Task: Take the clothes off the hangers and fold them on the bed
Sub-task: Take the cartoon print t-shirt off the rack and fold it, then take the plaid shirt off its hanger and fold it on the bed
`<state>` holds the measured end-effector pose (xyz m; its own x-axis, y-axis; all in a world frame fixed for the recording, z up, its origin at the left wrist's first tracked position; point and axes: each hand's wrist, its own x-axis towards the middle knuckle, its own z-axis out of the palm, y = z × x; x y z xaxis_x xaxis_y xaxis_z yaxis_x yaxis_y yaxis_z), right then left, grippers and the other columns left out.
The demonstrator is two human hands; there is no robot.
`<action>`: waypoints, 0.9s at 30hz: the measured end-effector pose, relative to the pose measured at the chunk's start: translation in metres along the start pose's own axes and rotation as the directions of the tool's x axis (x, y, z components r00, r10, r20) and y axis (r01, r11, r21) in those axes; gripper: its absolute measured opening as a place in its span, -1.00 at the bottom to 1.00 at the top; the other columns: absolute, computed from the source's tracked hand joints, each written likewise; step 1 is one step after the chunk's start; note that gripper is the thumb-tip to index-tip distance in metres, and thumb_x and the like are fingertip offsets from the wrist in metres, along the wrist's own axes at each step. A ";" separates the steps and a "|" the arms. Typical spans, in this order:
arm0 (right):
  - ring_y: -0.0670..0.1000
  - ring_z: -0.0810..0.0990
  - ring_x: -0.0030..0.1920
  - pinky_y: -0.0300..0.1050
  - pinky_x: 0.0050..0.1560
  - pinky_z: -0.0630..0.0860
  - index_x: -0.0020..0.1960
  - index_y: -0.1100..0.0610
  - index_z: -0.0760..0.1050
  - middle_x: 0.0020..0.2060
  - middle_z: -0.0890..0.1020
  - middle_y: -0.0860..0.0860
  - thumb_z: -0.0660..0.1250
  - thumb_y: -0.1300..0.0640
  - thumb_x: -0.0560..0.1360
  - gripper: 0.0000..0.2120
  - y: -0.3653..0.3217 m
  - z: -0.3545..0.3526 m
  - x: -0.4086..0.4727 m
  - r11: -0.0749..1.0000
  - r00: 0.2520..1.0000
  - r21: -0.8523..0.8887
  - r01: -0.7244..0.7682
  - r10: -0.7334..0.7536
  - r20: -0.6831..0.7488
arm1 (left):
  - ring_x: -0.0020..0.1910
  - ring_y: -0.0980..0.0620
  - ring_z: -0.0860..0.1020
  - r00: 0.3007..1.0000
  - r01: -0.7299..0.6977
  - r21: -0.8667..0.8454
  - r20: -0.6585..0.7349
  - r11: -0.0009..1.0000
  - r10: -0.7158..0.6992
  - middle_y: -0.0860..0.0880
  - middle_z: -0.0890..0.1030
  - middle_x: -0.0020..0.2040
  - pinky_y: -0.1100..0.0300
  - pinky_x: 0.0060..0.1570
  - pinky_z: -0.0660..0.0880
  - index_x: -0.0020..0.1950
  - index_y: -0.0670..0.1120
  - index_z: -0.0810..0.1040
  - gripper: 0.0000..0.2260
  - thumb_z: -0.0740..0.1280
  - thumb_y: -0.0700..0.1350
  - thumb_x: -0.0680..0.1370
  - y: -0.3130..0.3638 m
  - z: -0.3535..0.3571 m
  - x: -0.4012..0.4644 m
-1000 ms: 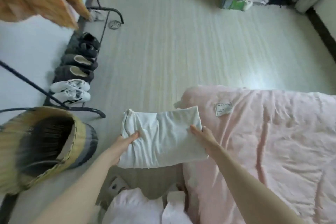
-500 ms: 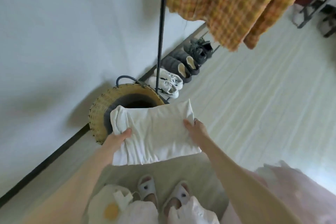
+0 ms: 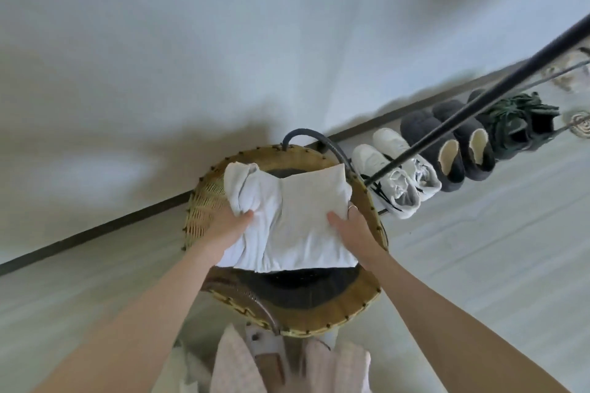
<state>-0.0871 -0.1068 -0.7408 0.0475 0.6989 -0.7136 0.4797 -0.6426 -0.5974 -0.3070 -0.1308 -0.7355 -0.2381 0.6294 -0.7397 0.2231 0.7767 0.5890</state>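
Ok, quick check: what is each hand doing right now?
Left hand: grips the left side of the folded white garment, above the woven basket.
Right hand: grips the garment's right side.

A folded white garment [image 3: 287, 217] lies flat, held above the woven basket [image 3: 367, 303].

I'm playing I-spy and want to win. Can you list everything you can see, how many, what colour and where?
folded cloth: one, white, held over the basket
basket: one, tan woven with dark inside, on the floor by the wall
sneakers: one pair, white, right of the basket
slippers: one pair, dark grey, beside the sneakers
rack pole: one, black, slanting above the shoes
left hand: one, gripping the cloth's left side
right hand: one, holding the cloth's right side
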 end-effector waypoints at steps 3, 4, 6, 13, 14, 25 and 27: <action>0.12 0.44 0.22 -0.01 0.24 0.36 0.46 0.16 0.15 0.27 0.44 0.11 0.12 0.04 0.61 -0.54 0.042 0.035 0.067 0.992 1.000 -0.124 -0.026 0.027 0.002 | 0.41 -0.11 0.28 0.995 0.088 0.030 0.048 0.996 -0.090 -0.07 0.28 0.45 0.03 0.35 0.23 0.51 -0.03 0.11 -0.51 0.17 -0.01 0.62 -0.049 0.037 0.066; 0.12 0.45 0.21 -0.02 0.23 0.36 0.46 0.15 0.15 0.26 0.44 0.12 0.11 0.04 0.62 -0.54 0.063 0.049 0.094 0.987 0.999 -0.151 -0.051 0.051 -0.005 | 0.40 -0.13 0.29 0.990 0.133 0.053 0.045 0.990 -0.136 -0.09 0.28 0.45 0.02 0.34 0.23 0.51 -0.03 0.11 -0.51 0.18 0.00 0.62 -0.067 0.049 0.091; 0.14 0.44 0.24 -0.03 0.23 0.37 0.46 0.17 0.18 0.29 0.44 0.13 0.11 0.08 0.62 -0.55 0.100 0.065 0.133 0.978 0.994 -0.178 -0.112 0.111 -0.015 | 0.32 -0.15 0.35 0.972 0.220 0.126 0.049 0.967 -0.228 -0.14 0.35 0.38 0.05 0.26 0.29 0.48 -0.09 0.19 -0.54 0.20 -0.03 0.61 -0.097 0.069 0.136; 0.18 0.42 0.31 -0.12 0.24 0.34 0.43 0.21 0.27 0.33 0.44 0.18 0.12 0.19 0.61 -0.60 0.196 0.102 0.231 0.950 0.974 -0.218 -0.225 0.213 -0.077 | 0.28 -0.23 0.43 0.890 0.400 0.156 0.168 0.903 -0.424 -0.24 0.44 0.32 -0.11 0.27 0.39 0.42 -0.21 0.32 -0.55 0.30 -0.12 0.56 -0.169 0.114 0.263; 0.18 0.42 0.31 -0.13 0.23 0.34 0.45 0.20 0.24 0.34 0.43 0.18 0.11 0.19 0.61 -0.59 0.202 0.105 0.238 0.949 0.975 -0.223 -0.222 0.212 -0.068 | 0.29 -0.24 0.42 0.884 0.420 0.134 0.165 0.897 -0.438 -0.26 0.44 0.32 -0.11 0.29 0.38 0.40 -0.25 0.33 -0.58 0.29 -0.17 0.57 -0.176 0.121 0.271; 0.22 0.45 0.25 -0.05 0.16 0.39 0.50 0.08 0.11 0.29 0.46 0.16 0.11 0.25 0.56 -0.48 0.231 0.114 0.271 0.929 0.958 -0.234 -0.288 0.282 -0.058 | 0.21 -0.21 0.48 0.830 0.558 0.028 -0.012 0.830 -0.558 -0.26 0.48 0.26 -0.03 0.20 0.45 0.35 -0.31 0.34 -0.61 0.26 -0.15 0.59 -0.234 0.129 0.289; 0.21 0.44 0.26 -0.07 0.17 0.39 0.48 0.10 0.16 0.30 0.44 0.15 0.13 0.25 0.54 -0.49 0.221 0.112 0.265 0.918 0.945 -0.221 -0.328 0.320 -0.070 | 0.19 -0.18 0.49 0.852 0.523 0.100 -0.018 0.846 -0.524 -0.21 0.50 0.23 0.05 0.12 0.47 0.33 -0.27 0.37 -0.63 0.27 -0.14 0.57 -0.220 0.121 0.281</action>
<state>-0.0672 -0.0987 -1.1027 0.2598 0.4763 -0.8400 0.6188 -0.7499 -0.2338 -0.3090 -0.1278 -1.1126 -0.3366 0.1295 -0.9327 0.1593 0.9841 0.0791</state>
